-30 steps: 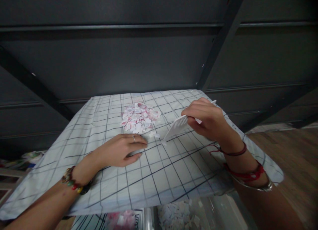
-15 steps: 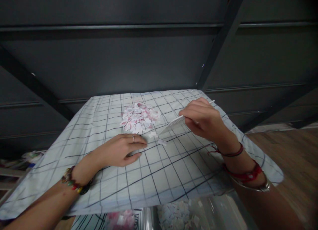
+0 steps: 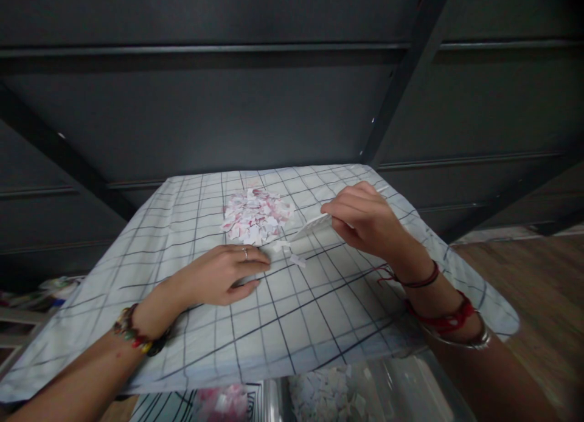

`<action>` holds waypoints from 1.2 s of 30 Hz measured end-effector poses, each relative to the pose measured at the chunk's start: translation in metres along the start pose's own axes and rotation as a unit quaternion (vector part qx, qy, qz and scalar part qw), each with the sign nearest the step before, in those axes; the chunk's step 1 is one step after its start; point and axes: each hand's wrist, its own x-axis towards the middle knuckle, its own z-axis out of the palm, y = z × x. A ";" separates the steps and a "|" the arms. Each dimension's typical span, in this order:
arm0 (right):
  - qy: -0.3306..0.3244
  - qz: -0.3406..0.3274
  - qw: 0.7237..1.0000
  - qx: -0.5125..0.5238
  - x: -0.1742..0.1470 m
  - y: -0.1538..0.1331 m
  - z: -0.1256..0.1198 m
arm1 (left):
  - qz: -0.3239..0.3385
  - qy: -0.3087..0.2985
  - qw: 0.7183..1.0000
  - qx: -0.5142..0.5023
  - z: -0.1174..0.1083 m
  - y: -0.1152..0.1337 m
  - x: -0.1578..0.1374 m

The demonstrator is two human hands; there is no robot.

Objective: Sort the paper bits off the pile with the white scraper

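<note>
My right hand [image 3: 362, 218] is closed on a thin white card [image 3: 314, 226], which slants down to the left with its lower edge near the cloth. A few loose scraps of white paper [image 3: 297, 260] lie on the cloth just below that edge. Beside them, my left hand [image 3: 232, 273] rests flat on the checked tablecloth [image 3: 274, 325], palm down with thumb and fingers apart, holding nothing. Beyond its fingers is a pile of torn white and pink paper bits [image 3: 255, 216].
A dark panelled wall [image 3: 237, 112] stands behind the table. Below the near edge are a clear plastic container [image 3: 410, 379] with whitish paper bits and a pink bundle [image 3: 223, 402]. Wooden flooring [image 3: 524, 276] shows at right; a pale shelf [image 3: 22, 325] stands at left.
My right hand has shifted slightly left with the card, whose lower edge is now closer to the pile and tilted flatter. My left hand has stayed in place.
</note>
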 end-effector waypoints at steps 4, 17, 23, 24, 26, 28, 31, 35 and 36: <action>-0.010 0.009 1.000 -0.007 -0.001 0.001 0.002 | 0.002 0.003 1.000 0.000 0.001 0.000 0.000; -0.001 0.027 0.999 0.031 -0.005 0.006 -0.008 | -0.001 -0.003 1.000 -0.001 0.002 -0.002 -0.001; 0.003 0.037 0.998 0.049 -0.002 0.000 -0.002 | 0.001 0.005 1.000 0.005 0.001 -0.001 0.000; -0.001 0.034 0.998 0.054 -0.002 -0.001 -0.001 | 0.001 0.005 1.000 0.006 0.001 -0.001 0.000; -0.008 0.026 0.998 0.062 -0.001 -0.002 -0.001 | 0.001 0.005 1.000 0.006 0.000 0.000 0.001; -0.011 0.023 0.997 0.069 -0.001 -0.002 -0.002 | -0.002 0.002 1.000 0.006 0.000 0.000 0.001; -0.010 0.032 0.996 0.079 -0.003 0.000 -0.005 | -0.001 0.002 1.000 0.001 0.000 -0.001 0.000; 0.009 0.042 0.997 0.071 -0.003 0.001 -0.006 | 0.001 0.010 1.000 -0.005 0.001 -0.001 0.000; 0.008 0.039 0.997 0.071 -0.002 0.000 -0.006 | 0.001 0.010 1.000 -0.005 0.001 -0.001 0.000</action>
